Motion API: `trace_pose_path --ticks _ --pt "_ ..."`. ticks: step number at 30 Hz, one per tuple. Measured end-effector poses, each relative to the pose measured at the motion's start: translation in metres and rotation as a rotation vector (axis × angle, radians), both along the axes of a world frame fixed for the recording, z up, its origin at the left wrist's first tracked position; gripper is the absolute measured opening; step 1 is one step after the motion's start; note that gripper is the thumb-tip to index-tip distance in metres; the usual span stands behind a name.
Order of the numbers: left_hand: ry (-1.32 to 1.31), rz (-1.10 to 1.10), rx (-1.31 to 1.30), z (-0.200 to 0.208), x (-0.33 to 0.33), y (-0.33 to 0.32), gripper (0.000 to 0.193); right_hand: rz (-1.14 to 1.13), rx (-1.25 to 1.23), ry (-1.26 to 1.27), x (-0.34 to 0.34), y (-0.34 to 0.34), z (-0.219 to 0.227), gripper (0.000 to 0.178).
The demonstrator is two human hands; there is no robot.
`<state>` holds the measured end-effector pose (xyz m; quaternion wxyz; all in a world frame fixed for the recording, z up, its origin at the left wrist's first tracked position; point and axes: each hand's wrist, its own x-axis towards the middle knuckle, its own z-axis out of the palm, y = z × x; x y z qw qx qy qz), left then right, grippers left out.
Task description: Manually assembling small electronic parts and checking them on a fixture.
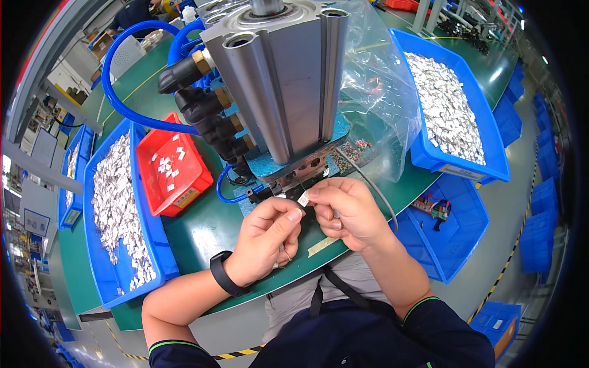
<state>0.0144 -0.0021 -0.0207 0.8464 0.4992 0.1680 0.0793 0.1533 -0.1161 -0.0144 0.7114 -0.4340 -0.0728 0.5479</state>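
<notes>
In front of the press's lower end, my two hands are close together over the green table edge. My right hand point(350, 211) pinches a small white block-shaped part point(303, 200) between thumb and forefinger. Closed beside it, my left hand point(265, 236) has thumb and forefinger pressed together, and thin wire leads point(286, 253) show under its fingers. What sits between those fingertips is hidden. Just beyond my hands stands the metal pneumatic press point(282, 80), with a steel tool block point(300, 172) at its base.
A red bin point(202, 165) with a few white parts and a blue bin point(100, 270) full of them stand left. At right, another full blue bin point(491, 168) adjoins a clear plastic bag point(380, 110). A blue tray point(454, 245) hangs lower. Blue hoses point(110, 86) loop from the press.
</notes>
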Motion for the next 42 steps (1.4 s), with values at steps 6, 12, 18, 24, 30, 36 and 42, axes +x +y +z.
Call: trace_pose_path --ticks 6,12,18,24,30,36,42 --pt "-0.001 -0.005 -0.007 0.0 0.0 0.0 0.014 -0.004 -0.002 -0.005 0.0 -0.001 -0.002 0.017" --pt "0.007 -0.008 -0.008 0.0 0.0 0.0 0.014 -0.011 0.009 0.006 0.0 0.0 0.001 0.011" --pt "0.012 -0.011 -0.006 0.001 0.0 0.0 0.013 -0.011 -0.003 -0.009 -0.001 0.0 0.0 0.017" --pt "0.007 -0.01 -0.025 0.001 0.0 0.0 0.013 -0.054 0.034 -0.058 -0.005 -0.002 -0.004 0.009" --pt "0.003 -0.005 -0.083 0.004 -0.001 0.0 0.012 -0.017 0.133 -0.242 -0.011 -0.007 -0.013 0.012" --pt "0.001 0.013 -0.039 0.003 -0.001 -0.001 0.01 -0.012 0.139 -0.291 -0.013 -0.005 -0.011 0.012" --pt "0.004 0.01 -0.039 0.002 -0.001 -0.001 0.011 -0.003 0.122 -0.202 -0.014 -0.004 -0.007 0.008"
